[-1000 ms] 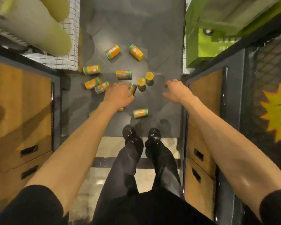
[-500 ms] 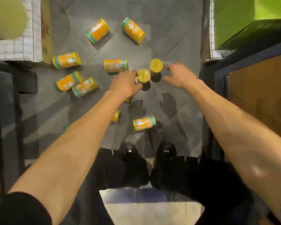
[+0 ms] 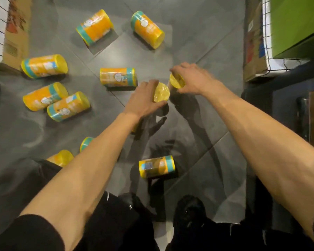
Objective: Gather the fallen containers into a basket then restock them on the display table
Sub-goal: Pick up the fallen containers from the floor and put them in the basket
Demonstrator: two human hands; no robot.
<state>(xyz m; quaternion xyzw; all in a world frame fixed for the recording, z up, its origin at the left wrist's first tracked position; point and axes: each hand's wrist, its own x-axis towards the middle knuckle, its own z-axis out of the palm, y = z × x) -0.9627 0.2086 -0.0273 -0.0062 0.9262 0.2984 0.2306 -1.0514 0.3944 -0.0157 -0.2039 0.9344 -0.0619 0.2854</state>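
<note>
Two containers upright | left hand grips one | right hand other

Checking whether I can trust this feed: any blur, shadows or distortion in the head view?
Head view: motion blur softens the left hand and right hand gripping two upright containers; overlapping arm shadows darken the floor; wide-angle lens bows the frame edges.

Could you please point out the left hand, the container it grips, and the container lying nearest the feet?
Left hand [image 3: 143, 102], head view, on its back.
Gripped container [image 3: 161, 92], head view, on its yellow lid.
Nearest container [image 3: 157, 166], head view, on its labelled side.
</note>
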